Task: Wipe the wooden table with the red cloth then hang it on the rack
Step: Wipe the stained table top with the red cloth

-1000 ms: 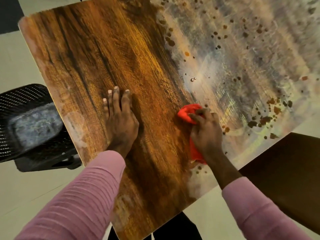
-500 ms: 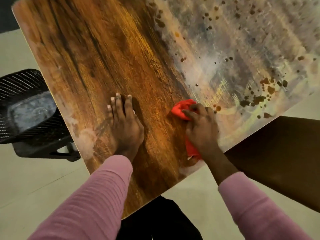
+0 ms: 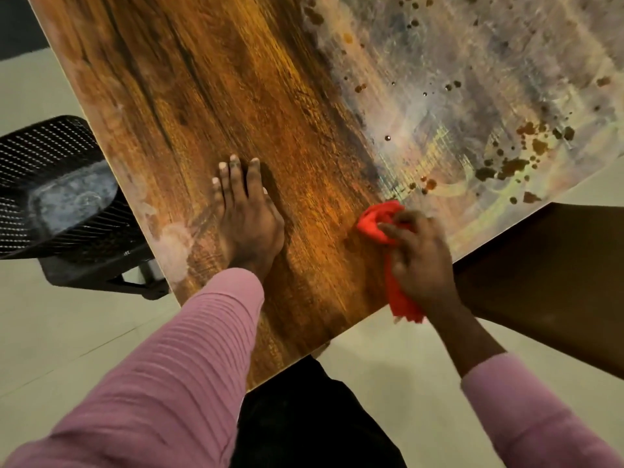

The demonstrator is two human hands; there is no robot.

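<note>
The wooden table (image 3: 209,96) fills the upper view, dark and glossy on its left half, pale, streaky and spotted with brown drops on its right half. My right hand (image 3: 420,261) presses the crumpled red cloth (image 3: 378,219) against the tabletop close to the near right edge; part of the cloth hangs out below my palm at the table's edge. My left hand (image 3: 248,217) lies flat on the wood to the left of the cloth, fingers spread. No rack is in view.
A black mesh office chair (image 3: 57,197) stands at the table's left side. A dark brown surface (image 3: 553,282) lies low to the right beyond the table's edge. Pale floor (image 3: 67,332) surrounds the table, and my dark trousers show below its corner.
My right hand has slid the red cloth toward the near right edge of the table. My left hand stays planted flat. The view has shifted so the table's near corner sits higher.
</note>
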